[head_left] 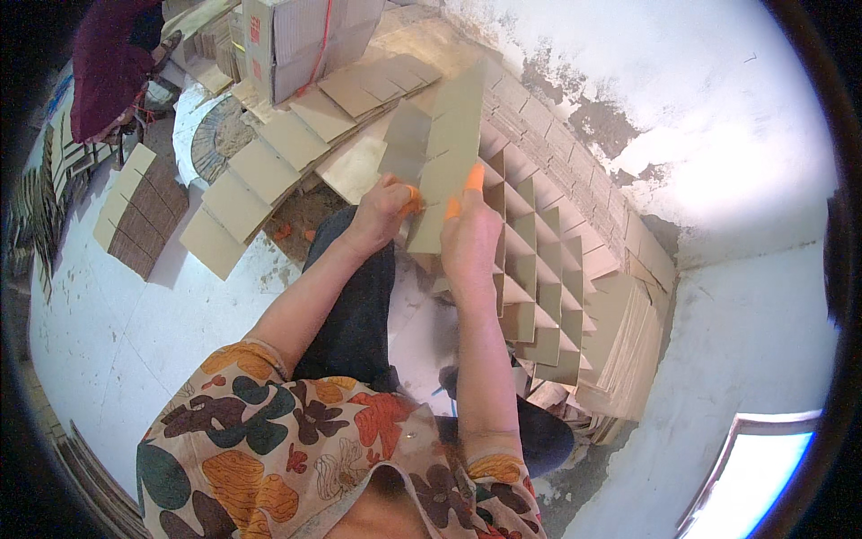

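A long slotted cardboard divider strip [453,121] stands tilted in front of me, between my two hands. My left hand [382,216] is closed at the strip's lower left edge, its fingers curled and an orange cover on a fingertip. On the strip's right side, my right hand [471,242] grips it, with orange covers on two digits. A greyer cardboard piece [406,142] shows behind the strip on the left; whether the left hand holds it too is hidden. Just right of my right hand is a grid of interlocked cardboard dividers [537,260].
Slotted sheets [260,175] lie in a row at the left, near a taped carton [310,45]. A sheet stack [148,211] sits on the floor. More stacks [620,346] line the peeling wall [745,180]. Another person in dark red [112,67] is at the far left.
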Demonstrator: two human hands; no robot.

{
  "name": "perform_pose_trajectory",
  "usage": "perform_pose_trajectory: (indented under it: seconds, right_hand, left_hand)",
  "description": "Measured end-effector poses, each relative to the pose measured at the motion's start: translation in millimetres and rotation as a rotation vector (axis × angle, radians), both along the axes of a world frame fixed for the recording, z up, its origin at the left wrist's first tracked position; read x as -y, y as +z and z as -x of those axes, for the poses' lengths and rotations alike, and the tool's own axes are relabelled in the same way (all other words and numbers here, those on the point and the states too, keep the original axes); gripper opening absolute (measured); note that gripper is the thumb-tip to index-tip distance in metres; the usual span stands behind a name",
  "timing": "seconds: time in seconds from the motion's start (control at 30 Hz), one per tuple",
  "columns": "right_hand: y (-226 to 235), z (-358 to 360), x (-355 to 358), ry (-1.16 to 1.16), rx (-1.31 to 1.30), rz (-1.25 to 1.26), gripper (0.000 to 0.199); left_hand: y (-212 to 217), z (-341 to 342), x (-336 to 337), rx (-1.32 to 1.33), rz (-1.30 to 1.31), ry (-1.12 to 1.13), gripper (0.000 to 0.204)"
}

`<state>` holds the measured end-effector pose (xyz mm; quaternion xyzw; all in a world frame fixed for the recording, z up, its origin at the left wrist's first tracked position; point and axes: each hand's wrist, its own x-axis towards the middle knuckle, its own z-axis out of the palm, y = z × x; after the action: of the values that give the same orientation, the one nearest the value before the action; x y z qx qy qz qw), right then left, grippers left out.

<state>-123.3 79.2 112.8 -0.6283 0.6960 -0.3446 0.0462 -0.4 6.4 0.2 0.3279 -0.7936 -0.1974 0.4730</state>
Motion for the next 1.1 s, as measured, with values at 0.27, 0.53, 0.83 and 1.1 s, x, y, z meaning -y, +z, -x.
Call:
perform_pose_trajectory:
  seconds: [0.27,0.53,0.83,1.1]
  right_hand:
    - [-4.5,-5.5,-0.1,0.031,0.004,-0.009,0.007]
    - [-75.3,9.0,24.7,0.185,-0.105,-0.235,0.013]
    - [-36.1,66.5,17.3,-0.103,-0.251,0.072,0.039]
    - [-53.5,169.3,-25.8,-0.318,-0.081,-0.319,0.054]
  left_hand:
    - [2.1,-3.0,-2.4,-0.026,-0.014,-0.014,0.016]
    - [8.3,2.6,-2.5,-0.027,0.07,-0.007,0.014]
    - [26.8,-6.1,-15.7,0.177,0.138,0.005,0.047]
    - [49.3,19.9,4.7,0.531,0.158,-0.215,0.079]
